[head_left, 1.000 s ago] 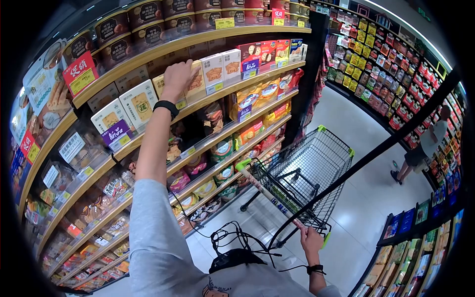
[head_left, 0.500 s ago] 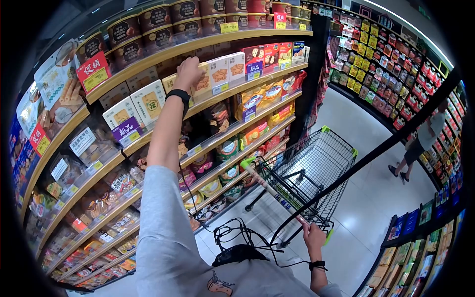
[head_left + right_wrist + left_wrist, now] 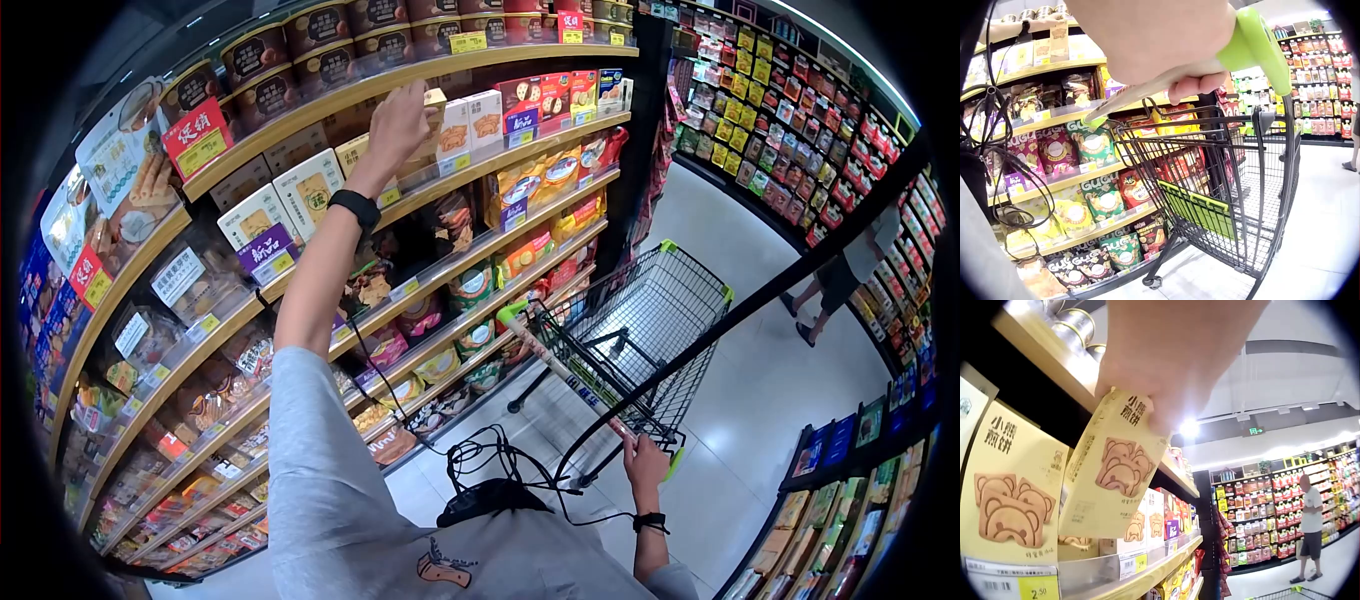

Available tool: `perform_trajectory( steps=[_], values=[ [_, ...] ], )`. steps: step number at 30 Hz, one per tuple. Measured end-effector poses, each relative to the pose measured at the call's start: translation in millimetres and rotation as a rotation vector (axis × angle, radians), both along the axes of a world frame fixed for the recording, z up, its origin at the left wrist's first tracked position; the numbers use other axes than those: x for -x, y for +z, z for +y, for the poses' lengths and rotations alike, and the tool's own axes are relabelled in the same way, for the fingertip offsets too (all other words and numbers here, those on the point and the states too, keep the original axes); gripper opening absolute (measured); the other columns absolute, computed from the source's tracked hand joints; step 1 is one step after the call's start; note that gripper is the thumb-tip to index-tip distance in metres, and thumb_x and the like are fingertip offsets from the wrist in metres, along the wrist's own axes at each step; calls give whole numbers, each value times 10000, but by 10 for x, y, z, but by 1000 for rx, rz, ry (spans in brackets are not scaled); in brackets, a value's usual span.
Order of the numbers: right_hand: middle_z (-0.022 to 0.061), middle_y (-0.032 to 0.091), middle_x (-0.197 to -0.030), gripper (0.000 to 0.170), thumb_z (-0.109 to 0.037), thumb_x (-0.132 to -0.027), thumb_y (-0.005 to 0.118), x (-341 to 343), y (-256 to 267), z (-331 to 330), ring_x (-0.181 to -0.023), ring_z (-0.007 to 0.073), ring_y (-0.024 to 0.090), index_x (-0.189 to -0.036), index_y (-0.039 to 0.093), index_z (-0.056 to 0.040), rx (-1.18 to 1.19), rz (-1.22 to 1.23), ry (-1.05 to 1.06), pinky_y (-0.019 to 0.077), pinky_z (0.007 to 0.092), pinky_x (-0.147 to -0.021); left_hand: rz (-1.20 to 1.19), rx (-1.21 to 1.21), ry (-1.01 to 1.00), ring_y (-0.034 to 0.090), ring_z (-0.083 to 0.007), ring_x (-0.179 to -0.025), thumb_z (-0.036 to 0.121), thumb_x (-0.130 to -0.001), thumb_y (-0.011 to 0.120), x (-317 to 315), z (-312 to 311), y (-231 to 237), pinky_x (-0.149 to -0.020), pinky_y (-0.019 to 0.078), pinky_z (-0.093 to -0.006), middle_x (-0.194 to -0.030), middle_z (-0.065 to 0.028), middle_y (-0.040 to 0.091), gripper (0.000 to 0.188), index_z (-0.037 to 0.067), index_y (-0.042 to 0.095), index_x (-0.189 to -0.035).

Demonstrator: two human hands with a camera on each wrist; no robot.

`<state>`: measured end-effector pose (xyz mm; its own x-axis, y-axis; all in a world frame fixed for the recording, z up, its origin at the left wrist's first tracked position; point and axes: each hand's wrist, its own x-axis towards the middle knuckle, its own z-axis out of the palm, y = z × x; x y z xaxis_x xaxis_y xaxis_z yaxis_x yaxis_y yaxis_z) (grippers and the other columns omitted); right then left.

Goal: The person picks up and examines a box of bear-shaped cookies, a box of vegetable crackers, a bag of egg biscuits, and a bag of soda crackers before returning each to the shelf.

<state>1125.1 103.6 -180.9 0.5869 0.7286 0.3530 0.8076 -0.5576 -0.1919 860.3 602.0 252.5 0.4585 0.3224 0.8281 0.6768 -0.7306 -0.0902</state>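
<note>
My left hand (image 3: pixel 400 125) grips the top of a pale yellow biscuit box (image 3: pixel 1116 469) with bear-shaped biscuits printed on its front. The box is tilted and raised at the shelf front in the left wrist view, and the hand covers most of it in the head view. A matching biscuit box (image 3: pixel 1013 494) stands upright beside it, behind a price tag (image 3: pixel 1013 584). Down by my side, my right hand (image 3: pixel 645 462) holds the shopping cart's handle (image 3: pixel 565 375), its fingers curled round the bar near the green end piece (image 3: pixel 1266 50).
The wire shopping cart (image 3: pixel 728 295) stands right of the shelves. White boxes (image 3: pixel 470 125) flank the held one, and round tins (image 3: pixel 385 45) fill the shelf above. Black cables (image 3: pixel 490 455) hang before my body. A person (image 3: pixel 1311 525) stands across the aisle.
My left hand has drawn the biscuit box up out of the row, above its neighbours. The right hand keeps its hold on the cart handle. The other person has shifted a little along the aisle.
</note>
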Motion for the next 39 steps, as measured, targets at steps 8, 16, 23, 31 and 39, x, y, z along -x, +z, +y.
perform_trajectory(
  steps=[8,16,23,31,39],
  values=[
    [151,644,-799,327,-344,-944,524,-53,166,-17,-718,321,627,-878,615,-38,-117,312,12,471,420,-623,-166,258,-536,636,-109,-845,330,-933,611,30,-887,265,-741,515,-283,-927,-101,712,387,49,645,-1197],
    [118,639,-1020,289,-211,-981,445,305,808,261,-931,188,599,-1069,609,11,-438,662,315,471,303,-804,-144,672,-837,629,-95,-845,375,-920,627,-103,-1613,-45,-763,510,-265,-967,-49,711,396,78,684,-1176],
    [119,628,-1112,385,-306,-1009,412,593,1670,746,-999,209,604,-1191,551,3,-589,1043,501,468,336,-898,-87,806,-961,646,-87,-878,391,-911,648,-189,-1854,-141,-778,519,-262,-992,-51,716,413,82,683,-1181],
    [157,650,-1096,445,-241,-1003,454,961,2476,1003,-964,224,652,-1337,459,54,-787,1240,900,506,314,-789,-42,796,-965,652,-103,-888,377,-924,638,-329,-2008,-256,-783,520,-261,-995,-57,703,428,54,664,-1203],
    [144,677,-947,317,-83,-952,540,1095,2638,1017,-732,189,681,-1217,522,90,-804,1278,819,492,247,-617,-74,849,-895,658,-95,-835,389,-894,649,-420,-2004,-412,-757,522,-260,-947,-45,726,380,114,707,-1150]
  ],
)
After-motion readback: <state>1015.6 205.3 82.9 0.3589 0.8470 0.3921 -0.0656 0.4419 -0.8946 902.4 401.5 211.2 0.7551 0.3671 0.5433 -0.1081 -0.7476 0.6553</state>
